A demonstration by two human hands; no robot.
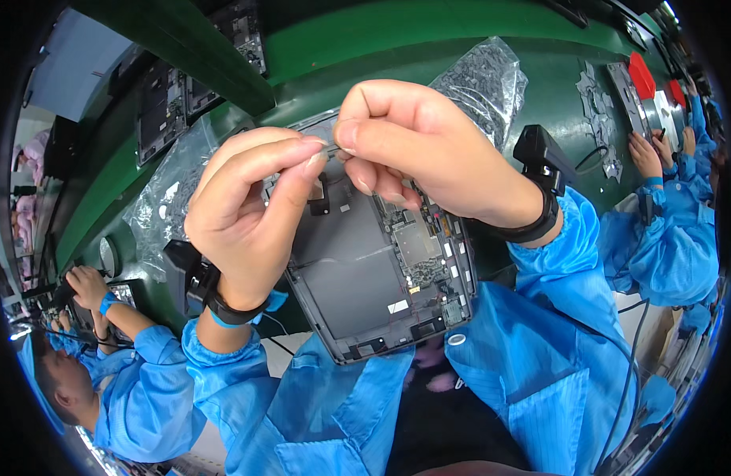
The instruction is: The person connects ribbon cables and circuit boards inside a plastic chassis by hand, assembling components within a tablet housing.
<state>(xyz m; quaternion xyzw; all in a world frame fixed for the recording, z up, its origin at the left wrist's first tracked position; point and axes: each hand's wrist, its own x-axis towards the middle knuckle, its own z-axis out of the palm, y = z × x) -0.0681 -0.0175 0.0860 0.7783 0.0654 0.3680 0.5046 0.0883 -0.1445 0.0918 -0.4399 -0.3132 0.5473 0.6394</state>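
Both my hands are raised over an opened tablet housing point(346, 293), a dark grey shell with a circuit board point(417, 242) along its right side. My left hand point(250, 186) pinches thumb against forefinger, close to the fingertips of my right hand point(417, 139). The right hand is also closed in a pinch, its other fingers curled. Whatever lies between the fingertips is too small to make out. The upper part of the housing is hidden behind my hands. Black wrist straps with small black devices sit on both wrists.
Clear plastic bags of small dark parts lie at the back right point(484, 83) and left point(171, 198). A green post point(199, 51) rises at the back left, with more dark housings point(161, 111) behind it. Co-workers in blue sit on both sides; grey strips point(599, 111) lie to the right.
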